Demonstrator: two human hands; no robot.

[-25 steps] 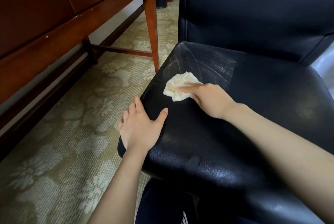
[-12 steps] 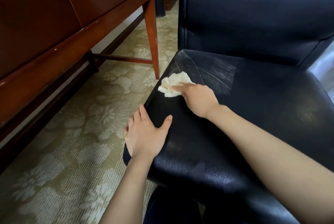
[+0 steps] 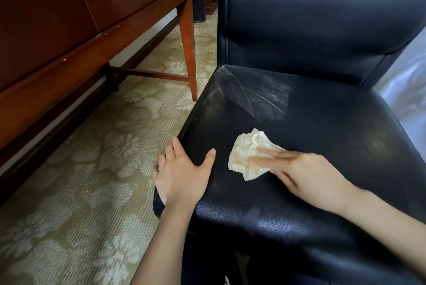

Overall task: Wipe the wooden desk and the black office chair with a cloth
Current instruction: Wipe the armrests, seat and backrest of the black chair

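A black leather office chair (image 3: 322, 105) fills the right half of the head view, its seat streaked with pale dust near the back left. A crumpled cream cloth (image 3: 247, 153) lies on the seat's front left part. My right hand (image 3: 306, 176) presses it down with straight fingers. My left hand (image 3: 182, 174) rests flat on the seat's left front edge, fingers over the rim and thumb on top. The reddish wooden desk (image 3: 69, 38) stands at the left, with a drawer front and ring handle.
Patterned beige carpet (image 3: 87, 169) covers the floor between desk and chair. A desk leg (image 3: 189, 49) stands close to the seat's back left corner. A small black bin (image 3: 198, 8) sits far back. White fabric (image 3: 405, 91) shows at the right edge.
My right hand has slid the cloth from the seat's left edge back toward me and to the right. My left hand has stayed on the seat edge.
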